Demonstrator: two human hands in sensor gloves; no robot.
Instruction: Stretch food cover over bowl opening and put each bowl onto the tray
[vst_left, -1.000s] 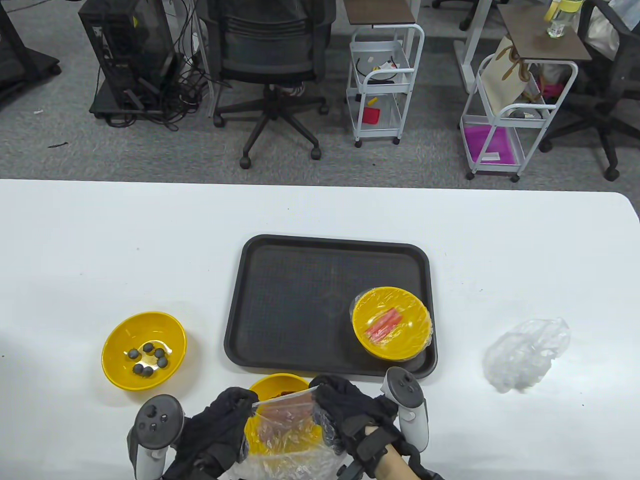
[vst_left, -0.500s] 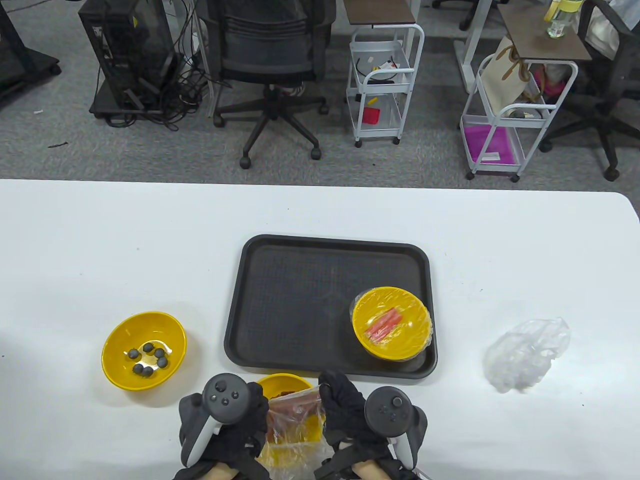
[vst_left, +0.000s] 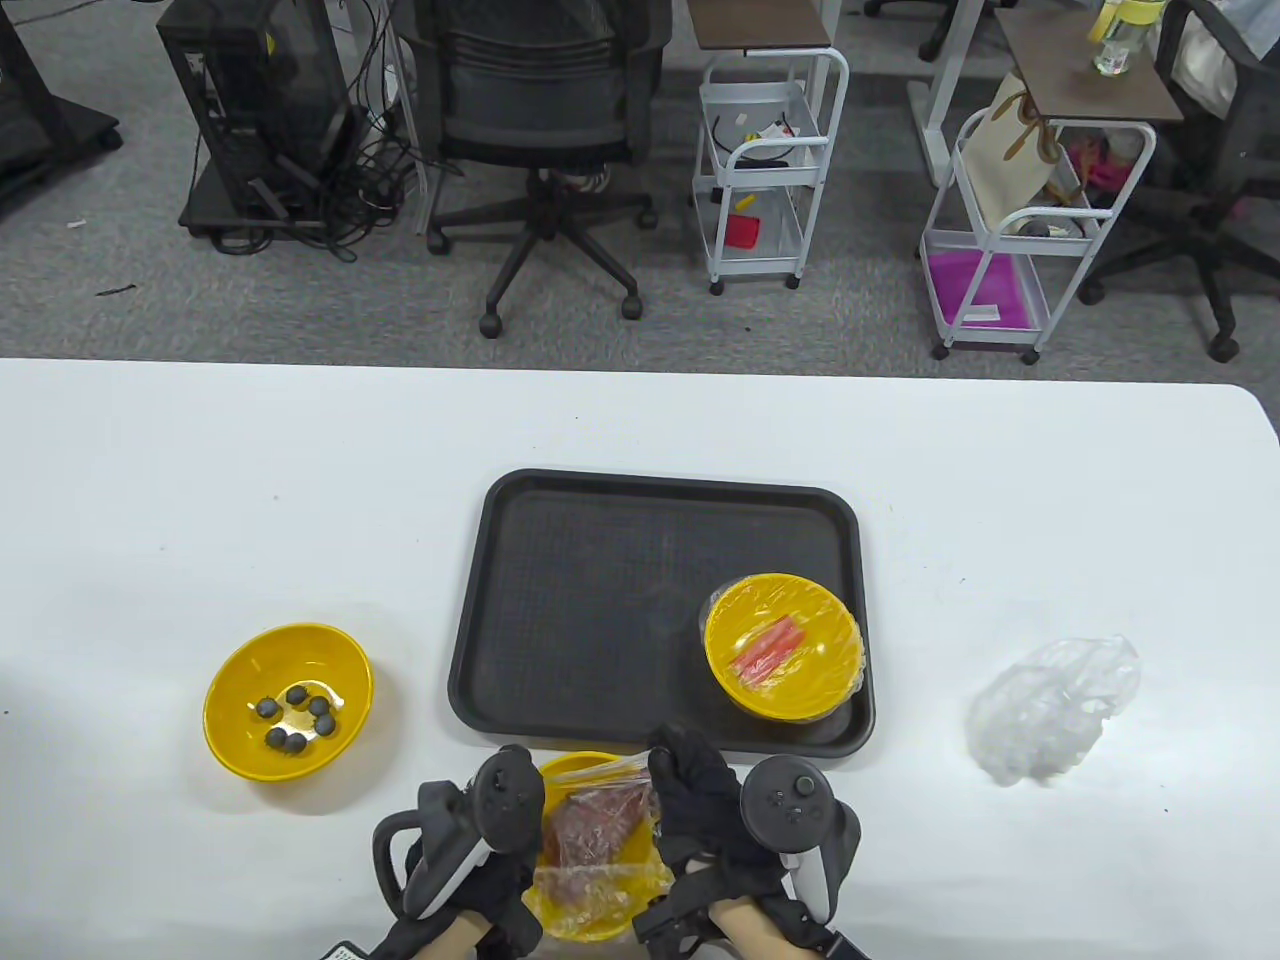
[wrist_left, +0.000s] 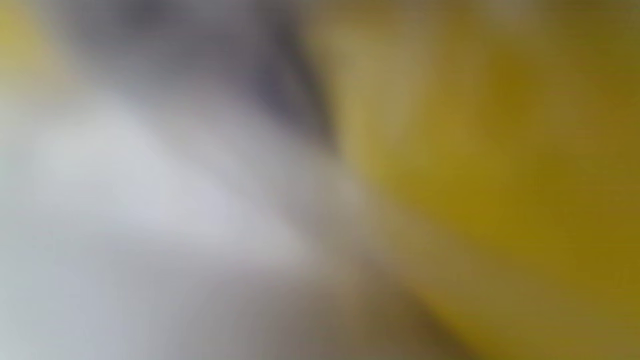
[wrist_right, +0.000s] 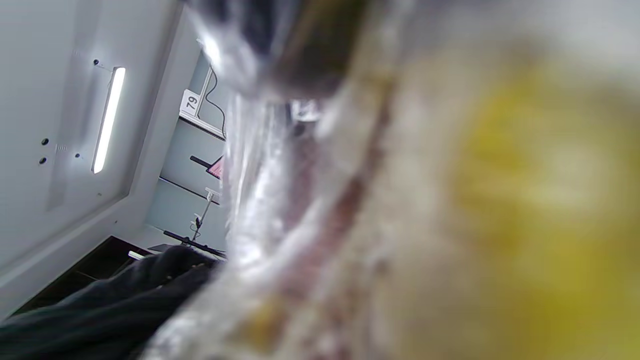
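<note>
At the bottom centre of the table view I have both hands on the nearest yellow bowl (vst_left: 590, 850), which sits on the white table (vst_left: 200, 480) just below the tray's near edge. My right hand (vst_left: 700, 810) has its fingers curled around the clear food cover (vst_left: 600, 800) at the bowl's right and far rim, pinching the film. My left hand (vst_left: 480, 870) is at the bowl's left side, mostly hidden under its tracker, so I cannot tell how its fingers lie. The cover lies partly across the opening, over reddish-brown food. Both wrist views are blurred to yellow and film.

At lower left, well apart, a second yellow bowl (vst_left: 288, 702) holds small dark balls, uncovered. Above the hands the black tray (vst_left: 600, 560) carries a covered bowl (vst_left: 783, 645) with orange sticks in its lower right corner. To the right on the table lies a heap of spare covers (vst_left: 1050, 710).
</note>
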